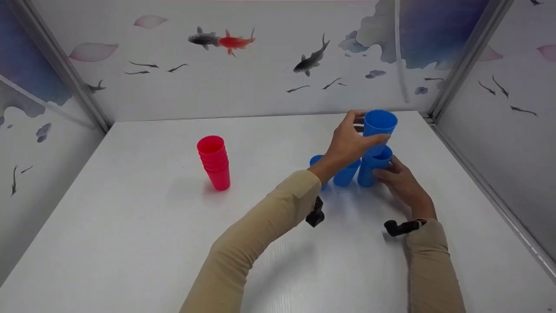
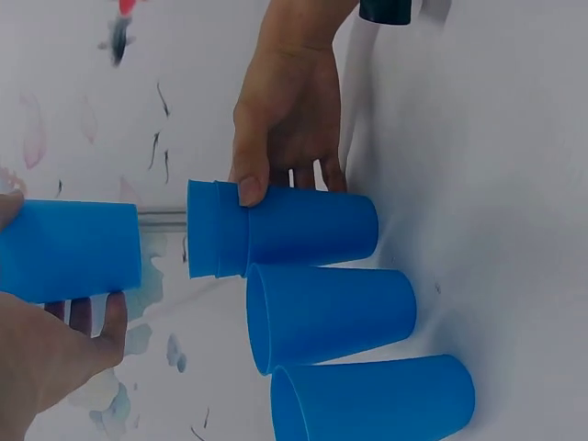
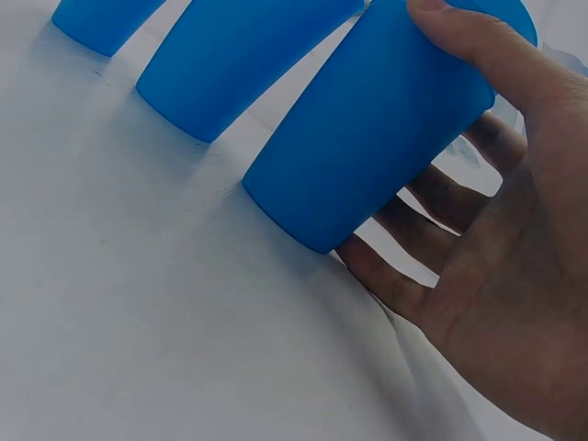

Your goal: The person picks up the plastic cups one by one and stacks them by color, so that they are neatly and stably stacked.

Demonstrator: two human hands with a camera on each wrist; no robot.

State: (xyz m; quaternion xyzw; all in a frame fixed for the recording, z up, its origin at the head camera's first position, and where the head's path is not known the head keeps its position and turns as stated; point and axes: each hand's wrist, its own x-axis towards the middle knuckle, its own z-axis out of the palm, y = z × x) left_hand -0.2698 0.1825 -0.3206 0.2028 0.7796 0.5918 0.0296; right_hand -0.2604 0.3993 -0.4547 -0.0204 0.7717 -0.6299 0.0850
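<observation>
My left hand holds a single blue cup in the air, fingers and thumb curled round it; the left wrist view shows that cup in the hand. Just below stands a small stack of nested blue cups on the white table. My right hand grips the stack from the right, thumb on its rim. In the right wrist view the fingers wrap behind the stack. Two more blue cups stand to the left of it.
A stack of red cups stands upright at the table's middle left. Walls papered with fish close the table in at the back and on both sides. A metal rail runs along the right edge.
</observation>
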